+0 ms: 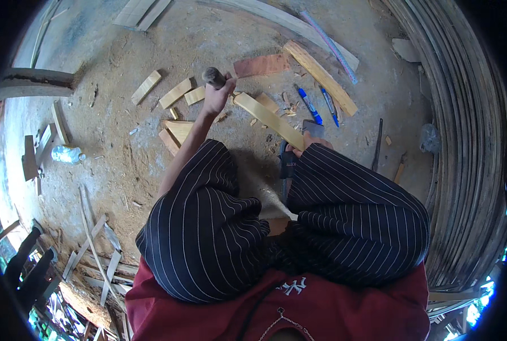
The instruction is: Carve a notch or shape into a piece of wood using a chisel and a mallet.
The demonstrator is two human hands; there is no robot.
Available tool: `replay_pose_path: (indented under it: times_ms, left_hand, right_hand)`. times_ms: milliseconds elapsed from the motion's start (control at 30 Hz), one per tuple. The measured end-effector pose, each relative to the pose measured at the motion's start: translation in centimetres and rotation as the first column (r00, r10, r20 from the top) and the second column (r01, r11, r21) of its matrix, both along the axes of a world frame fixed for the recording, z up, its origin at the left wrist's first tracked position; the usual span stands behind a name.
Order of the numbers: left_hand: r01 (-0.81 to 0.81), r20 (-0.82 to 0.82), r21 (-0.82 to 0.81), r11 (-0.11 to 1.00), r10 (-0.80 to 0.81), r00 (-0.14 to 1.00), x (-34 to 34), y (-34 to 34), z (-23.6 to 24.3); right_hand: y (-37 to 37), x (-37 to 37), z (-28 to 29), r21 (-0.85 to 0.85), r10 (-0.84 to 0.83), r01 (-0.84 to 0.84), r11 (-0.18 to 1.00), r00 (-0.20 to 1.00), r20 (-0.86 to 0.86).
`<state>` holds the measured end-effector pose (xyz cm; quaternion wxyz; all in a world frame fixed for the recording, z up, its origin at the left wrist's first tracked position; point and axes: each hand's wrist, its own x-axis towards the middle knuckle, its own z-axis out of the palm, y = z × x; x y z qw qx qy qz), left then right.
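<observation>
My left hand (216, 98) is closed around a thick, stick-like piece with a round grey-brown end (213, 77); the rest of it is hidden by my fingers. Beside it, a smooth pale wooden bar (269, 120) slants down to my right hand (314, 140). The right fingers grip the bar's near end, by my right knee, and are partly hidden. The bar's far end narrows close to my left hand; I cannot tell whether they touch. A small grey flat piece (313, 127) lies just beyond my right hand.
Several cut wood blocks (175, 93) lie beyond my left arm. Blue markers (309, 104), a long wooden piece (321, 78) and a curved measuring strip (330, 46) lie ahead to the right. Stacked long strips (463, 142) line the right side. A plastic bottle (68, 154) lies left.
</observation>
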<state>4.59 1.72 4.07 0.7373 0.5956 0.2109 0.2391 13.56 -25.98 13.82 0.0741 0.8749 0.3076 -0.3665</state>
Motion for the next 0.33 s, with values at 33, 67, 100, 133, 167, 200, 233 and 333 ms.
replay_pose_path:
  times_ms: [33,67,100,133,167,200,233,333]
  left_hand:
    - [0.006,-0.019,0.054,0.998,-0.005,1.000,-0.6,0.2,-0.3]
    - [-0.003,-0.030,0.057,0.998,0.004,1.000,-1.1,0.4,-0.6]
    - [-0.013,-0.038,0.062,0.998,0.016,0.999,-1.8,0.6,-0.8]
    - [-0.011,-0.032,0.056,0.998,0.013,0.999,-1.6,0.4,-0.9]
    - [-0.007,-0.030,0.050,0.999,0.009,0.999,-1.3,0.3,-0.9]
    - [-0.020,0.003,0.025,0.999,0.020,1.000,-1.1,0.2,-0.8]
    - [-0.033,0.034,0.000,0.999,0.033,0.999,-1.0,0.2,-0.8]
    - [-0.053,-0.033,0.005,0.999,0.054,0.998,-1.2,0.3,-0.8]
  right_hand:
    - [0.2,-0.2,-0.4,0.011,0.032,-0.032,0.999,0.999,-0.003]
    - [0.4,-0.4,-0.7,0.014,0.041,-0.041,0.999,0.999,-0.013]
    - [0.7,-0.6,-1.0,0.013,0.051,-0.050,0.999,0.999,-0.020]
    - [0.6,-0.5,-0.8,0.001,0.046,-0.046,0.999,0.999,-0.013]
    - [0.6,-0.4,-0.7,-0.005,0.042,-0.042,0.999,0.999,-0.011]
    - [0.7,-0.3,-0.6,-0.042,0.028,-0.029,0.999,0.999,-0.016]
    - [0.8,-0.2,-0.6,-0.079,0.015,-0.017,0.997,1.000,-0.022]
    - [-0.1,0.4,-2.0,-0.015,0.036,-0.037,0.999,0.995,-0.090]
